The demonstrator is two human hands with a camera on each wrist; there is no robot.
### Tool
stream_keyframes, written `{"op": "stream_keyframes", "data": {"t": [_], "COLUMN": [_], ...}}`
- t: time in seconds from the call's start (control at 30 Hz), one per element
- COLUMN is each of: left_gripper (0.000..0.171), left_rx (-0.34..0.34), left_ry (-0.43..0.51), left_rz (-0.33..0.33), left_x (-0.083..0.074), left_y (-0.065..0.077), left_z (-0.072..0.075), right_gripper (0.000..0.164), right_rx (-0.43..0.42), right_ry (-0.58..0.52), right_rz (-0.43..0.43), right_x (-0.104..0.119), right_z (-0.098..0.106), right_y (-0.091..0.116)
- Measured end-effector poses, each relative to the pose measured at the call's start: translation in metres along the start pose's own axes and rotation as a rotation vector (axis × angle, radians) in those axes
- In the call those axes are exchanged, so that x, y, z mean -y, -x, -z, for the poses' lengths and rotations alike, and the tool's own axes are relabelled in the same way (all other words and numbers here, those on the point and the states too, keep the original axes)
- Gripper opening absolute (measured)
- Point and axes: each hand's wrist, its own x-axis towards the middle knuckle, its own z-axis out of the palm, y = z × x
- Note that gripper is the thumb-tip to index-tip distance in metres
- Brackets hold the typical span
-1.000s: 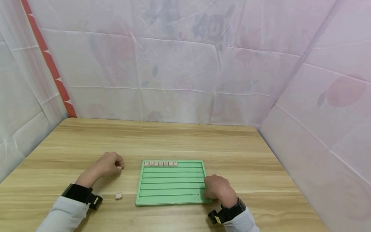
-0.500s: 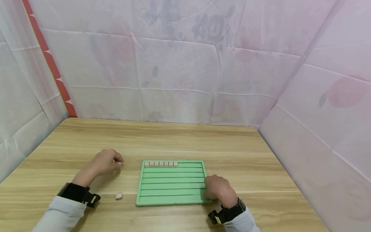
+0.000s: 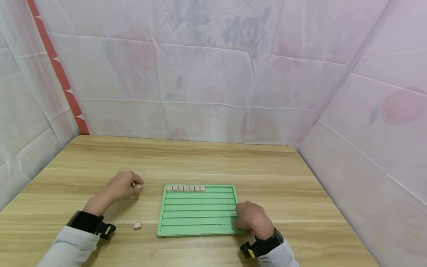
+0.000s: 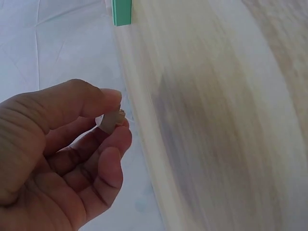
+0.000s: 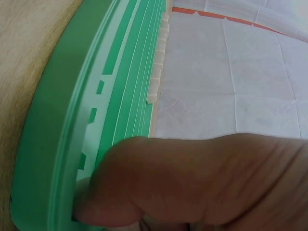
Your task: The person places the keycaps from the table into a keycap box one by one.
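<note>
In the head view my left hand (image 3: 121, 188) is raised over the table, left of a green tray (image 3: 197, 234). Thumb and fingers pinch a small pale keycap (image 4: 110, 120), seen closely in the left wrist view; its marked face cannot be made out. A second keycap (image 3: 137, 225) lies tilted on the wood nearer the person. Several beige keycaps (image 3: 186, 188) stand side by side in the tray's far row, from its left end. My right hand (image 3: 252, 218) grips the tray's right front corner, the thumb (image 5: 110, 202) over the rim; the other fingers are mostly hidden.
The wooden table (image 3: 186, 159) reaches back to a pale printed cloth (image 3: 207, 85). More cloth hangs at both sides. Lower ridged rows of the tray (image 3: 197, 214) hold no keycaps. Black cameras are strapped to both wrists.
My left hand has moved slightly up and left, and the keycap has shifted between its fingers. My right hand and the tray stay in place.
</note>
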Motion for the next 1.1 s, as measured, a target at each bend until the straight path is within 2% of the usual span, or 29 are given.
{"op": "stream_keyframes", "data": {"t": [0.2,0.43,0.77,1.1], "left_gripper": [0.014,0.012,0.020,0.019], "left_rx": [-0.005,-0.027,-0.008,-0.023], "left_ry": [0.014,0.008,0.075,0.061], "left_rz": [0.011,-0.014,-0.021,-0.027], "left_x": [0.0021,0.0018,-0.0025,-0.0056], "left_y": [0.0006,0.0007,0.0005,0.0002], "left_z": [-0.0020,-0.0021,-0.0032,-0.0045], "right_gripper": [0.014,0.013,0.014,0.012], "right_rx": [-0.003,0.004,0.011,0.015], "right_ry": [-0.003,-0.002,-0.003,-0.007], "right_rz": [0.003,0.000,0.003,-0.004], "right_x": [-0.0006,-0.0007,-0.0002,0.0001], "right_z": [-0.0005,0.0000,-0.0003,-0.0001], "right_y": [0.0003,-0.0004,-0.0009,-0.0010]}}
